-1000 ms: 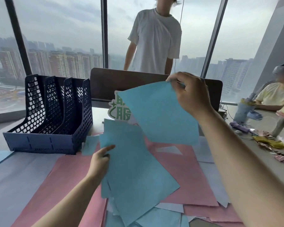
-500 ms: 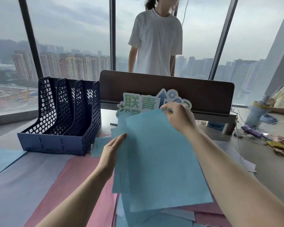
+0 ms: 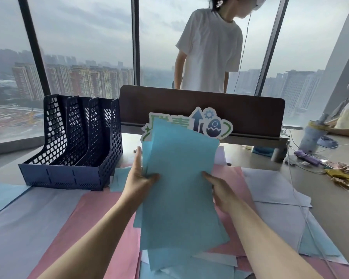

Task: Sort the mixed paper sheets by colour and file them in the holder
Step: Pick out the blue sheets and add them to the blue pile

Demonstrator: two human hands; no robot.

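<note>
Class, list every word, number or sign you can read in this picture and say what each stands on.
"青": on the cut-out sign behind the blue sheets, beside an arrow, gear and egg picture.
The character to its left: mostly hidden by the sheets, unreadable.
Holder, pink sheets: no text visible.

We see soft, hazy daylight from the windows point(image 3: 85, 47) beyond the grip, backlighting the standing person point(image 3: 209, 51). Shadows under the held sheets point(image 3: 179, 188) are faint. Frame edges bow outward, and faces are blurred.
</note>
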